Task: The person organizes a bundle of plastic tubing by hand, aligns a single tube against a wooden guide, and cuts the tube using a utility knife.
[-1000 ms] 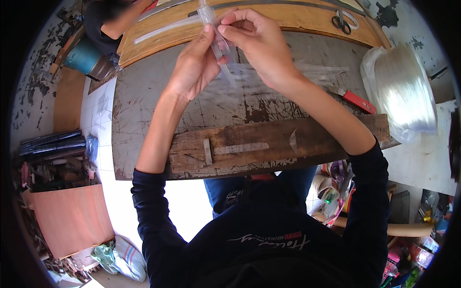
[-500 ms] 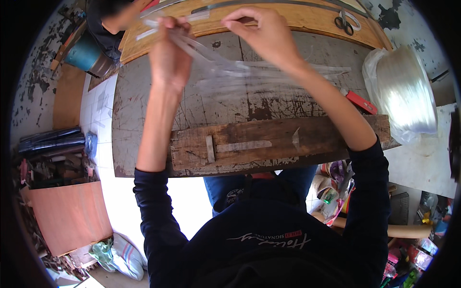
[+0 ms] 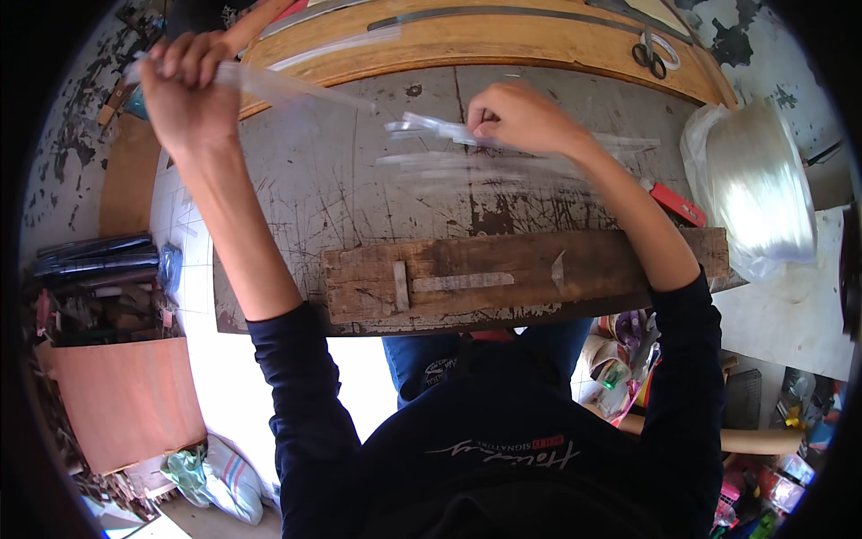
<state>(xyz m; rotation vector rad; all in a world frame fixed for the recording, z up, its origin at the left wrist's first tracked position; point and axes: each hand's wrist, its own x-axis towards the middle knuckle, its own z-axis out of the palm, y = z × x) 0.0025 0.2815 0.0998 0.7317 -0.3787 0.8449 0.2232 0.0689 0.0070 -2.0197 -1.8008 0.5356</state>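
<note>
My left hand (image 3: pixel 190 94) is raised past the table's far left side, its fingers wrapped round several clear plastic strips (image 3: pixel 296 88). They trail from the fist toward the middle of the table, smeared by motion. Over the grey scratched table (image 3: pixel 359 211), my right hand (image 3: pixel 525 119) is closed, pinching a small bundle of clear strips (image 3: pixel 433 128) whose ends point left. Beneath and behind that hand, more loose clear strips (image 3: pixel 503 169) lie flat. Its fingertips are partly hidden by the back of the hand.
A worn wooden plank (image 3: pixel 530 269) lies along the near edge. To the right are a red tool (image 3: pixel 678 205) and a wrapped roll of clear plastic (image 3: pixel 759 180). Black scissors (image 3: pixel 649 61) rest on the far wooden board (image 3: pixel 521 40). Another person's arm (image 3: pixel 256 25) shows at far left.
My left hand has swung left, drawing its strips along. My right hand has come down nearer the table and now grips a bundle of strips.
</note>
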